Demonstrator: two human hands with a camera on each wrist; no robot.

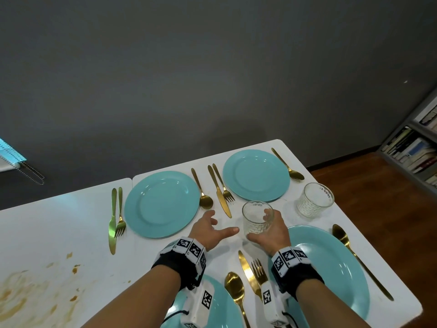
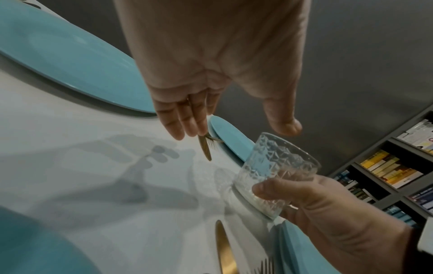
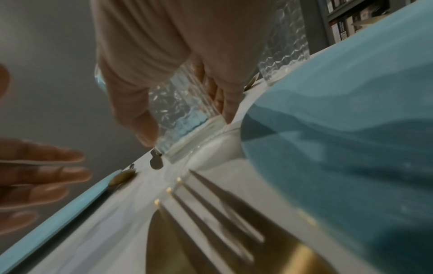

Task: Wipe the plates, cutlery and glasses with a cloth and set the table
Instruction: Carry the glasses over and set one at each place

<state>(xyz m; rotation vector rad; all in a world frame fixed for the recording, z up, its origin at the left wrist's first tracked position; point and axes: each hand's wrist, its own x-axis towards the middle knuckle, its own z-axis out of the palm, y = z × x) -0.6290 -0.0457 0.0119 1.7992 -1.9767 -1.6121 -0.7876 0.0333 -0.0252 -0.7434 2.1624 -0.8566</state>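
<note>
The right hand (image 1: pixel 269 235) wraps a clear patterned glass (image 1: pixel 257 220): thumb on the near side, fingers curled round the far side, grip low on the wall near the base. In the left wrist view the base sits on or just above the white table (image 1: pixel 59 233); contact cannot be confirmed. The glass stands upright between the two far plates and the near right plate, likely being set as the drinking glass for one place setting. Holding it low keeps the fingers off the rim, which suits a wiped glass.

The left hand (image 1: pixel 208 229) holds nothing. Its fingers are spread and relaxed, palm down, just left of the glass and near the far left plate (image 1: pixel 162 204), probably ready to steady or adjust.

Count, head view:
- Plates: four, all teal, one per setting; the near left plate (image 1: pixel 224 311) is partly hidden by the forearm.
- Glasses: two; the second glass (image 1: pixel 315 200) stands at the right edge, beside the far right plate (image 1: pixel 256 175).
- Knives: three visible.
- Forks: three visible.
- Spoons: four visible.
- Cloth: none in view.

Each plate has gold cutlery laid parallel beside it. Brown stains (image 1: pixel 26 290) mark the table's near left area. By this count, two glasses are yet to be placed.
</note>
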